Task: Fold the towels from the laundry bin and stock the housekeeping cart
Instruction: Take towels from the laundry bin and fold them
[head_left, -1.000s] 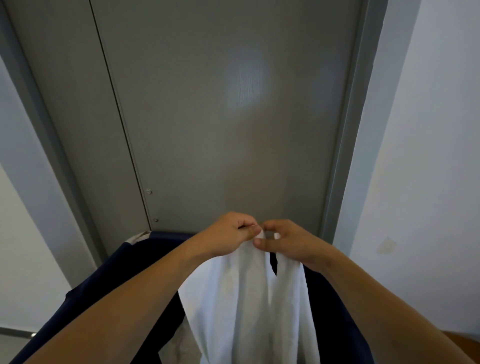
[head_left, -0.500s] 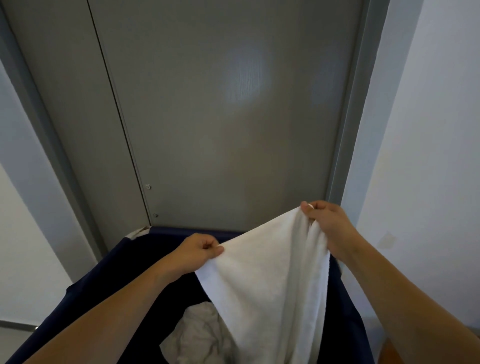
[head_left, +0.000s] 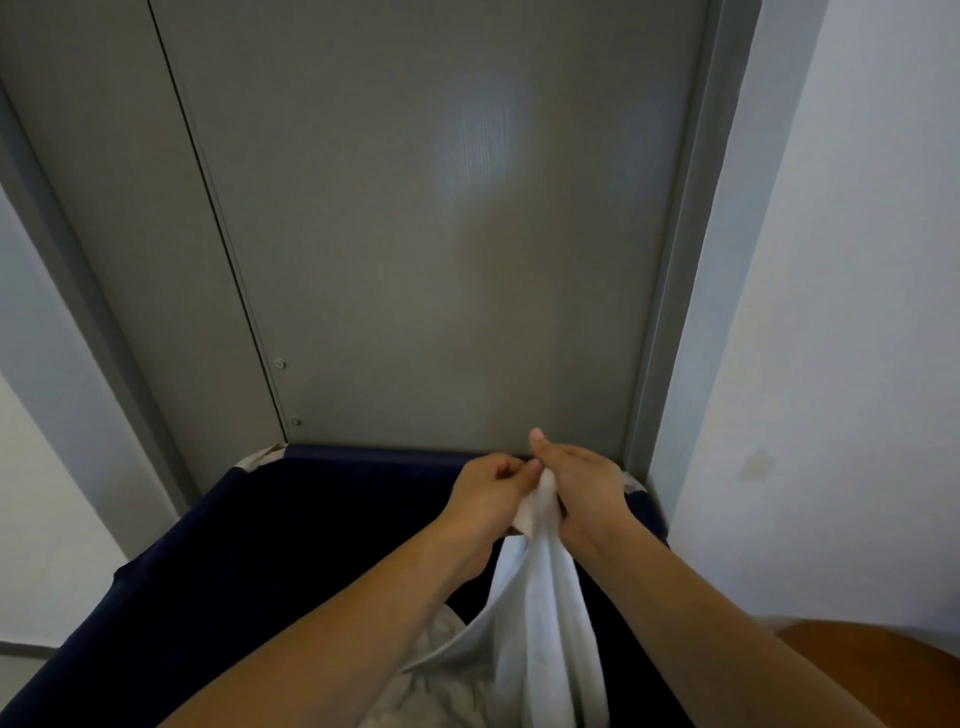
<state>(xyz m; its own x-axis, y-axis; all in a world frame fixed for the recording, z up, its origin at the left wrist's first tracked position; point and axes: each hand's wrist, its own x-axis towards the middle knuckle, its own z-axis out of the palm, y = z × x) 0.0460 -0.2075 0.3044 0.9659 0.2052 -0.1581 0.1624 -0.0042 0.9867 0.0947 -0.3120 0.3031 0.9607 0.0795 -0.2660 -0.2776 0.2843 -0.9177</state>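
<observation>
two hands meet at 3 o'clock over a navy laundry bin (head_left: 218, 561), left hand (head_left: 488, 499) and right hand (head_left: 582, 493) both pinching one white towel (head_left: 540, 623) hanging unfolded; more linen (head_left: 441, 691) remains inside, no cart visible, so folding seems barely begun.

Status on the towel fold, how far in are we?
Early. Done: nothing folded or stocked in view; no cart visible. In hand: left hand and right hand together pinch the top of one white towel hanging over the navy laundry bin. Left: fold it, then the crumpled linen in the bin.
</observation>
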